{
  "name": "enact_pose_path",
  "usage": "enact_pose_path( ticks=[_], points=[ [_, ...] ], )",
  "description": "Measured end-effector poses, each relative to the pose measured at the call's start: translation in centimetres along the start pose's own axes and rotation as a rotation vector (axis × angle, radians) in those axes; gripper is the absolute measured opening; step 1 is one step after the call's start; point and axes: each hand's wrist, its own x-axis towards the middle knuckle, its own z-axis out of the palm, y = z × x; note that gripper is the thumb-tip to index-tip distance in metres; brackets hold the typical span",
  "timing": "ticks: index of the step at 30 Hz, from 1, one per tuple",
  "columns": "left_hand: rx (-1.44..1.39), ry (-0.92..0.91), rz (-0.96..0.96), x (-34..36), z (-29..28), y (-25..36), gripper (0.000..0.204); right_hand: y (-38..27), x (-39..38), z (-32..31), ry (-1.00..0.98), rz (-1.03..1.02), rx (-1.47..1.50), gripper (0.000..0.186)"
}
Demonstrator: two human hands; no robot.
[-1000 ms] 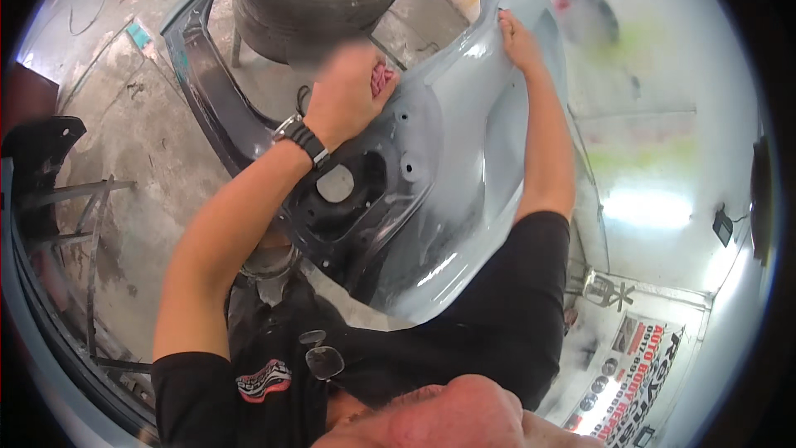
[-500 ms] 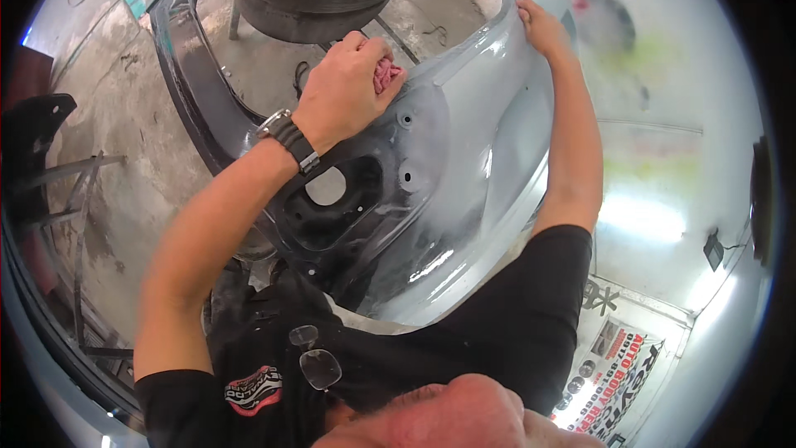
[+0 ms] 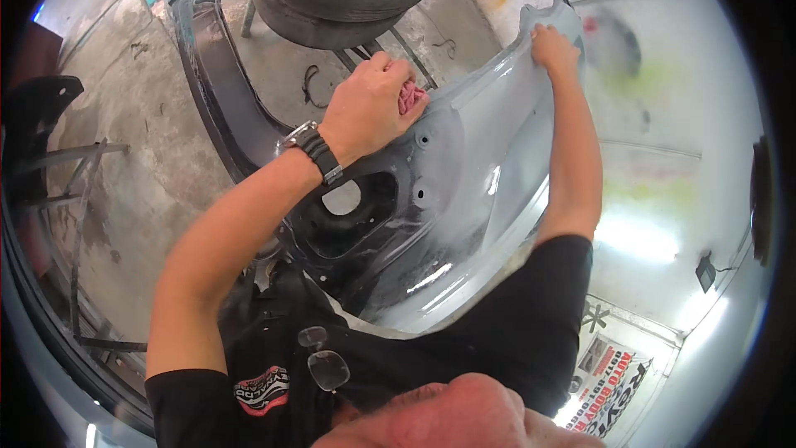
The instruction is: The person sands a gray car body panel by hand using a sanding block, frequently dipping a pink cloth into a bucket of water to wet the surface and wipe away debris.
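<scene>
My left hand (image 3: 365, 104), with a black-strapped watch (image 3: 319, 153) at the wrist, is closed on a crumpled pink cloth (image 3: 412, 98) over the inner edge of a car body panel (image 3: 473, 199). The panel is pale glossy grey on its right side and dark around the openings at left. My right hand (image 3: 554, 51) grips the panel's edge at the upper right, fingers curled over it. The underside of each hand is hidden.
Stacked worn tires (image 3: 340, 17) lie behind the panel's large opening. A black part (image 3: 33, 116) and metal stand bars (image 3: 91, 158) are at far left. A paint-stained pale wall (image 3: 638, 158) with a lamp (image 3: 705, 271) and a banner (image 3: 605, 382) runs along the right.
Both hands appear farther right than a second ago, and the panel and tires have shifted in view too. Both hands keep their hold; the left stays near the inner edge.
</scene>
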Motion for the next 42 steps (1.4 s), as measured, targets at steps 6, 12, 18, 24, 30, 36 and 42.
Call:
enact_pose_path(
  ticks=[6,12,18,24,30,36,42],
  points=[
    [0.005,-0.057,-0.077,-0.2,-0.6,-0.5,0.026,0.4,-0.1,4.2,0.182,-0.261,-0.054,0.038],
    [0.000,-0.041,-0.036,0.1,0.0,0.1,0.026,1.0,0.1,1.0,0.064,-0.177,0.068,0.039],
    [-0.016,-0.088,-0.040,-0.2,0.4,0.3,0.027,1.9,-5.7,4.5,0.228,-0.307,0.355,0.040],
    [0.050,-0.044,-0.042,0.0,-0.7,-1.3,0.027,-9.7,-21.9,-1.4,0.295,-0.615,0.553,0.042],
    [-0.002,-0.140,0.023,0.0,1.3,1.3,0.028,2.3,-8.5,8.4,0.433,-0.207,0.839,0.047],
    [0.116,-0.089,0.025,0.6,0.0,-0.7,0.027,-6.6,-15.8,6.1,0.429,-0.318,0.677,0.056],
    [0.114,-0.061,0.088,0.6,-0.3,0.1,0.028,-5.0,-18.7,4.9,0.284,-0.393,0.801,0.062]
  ],
)
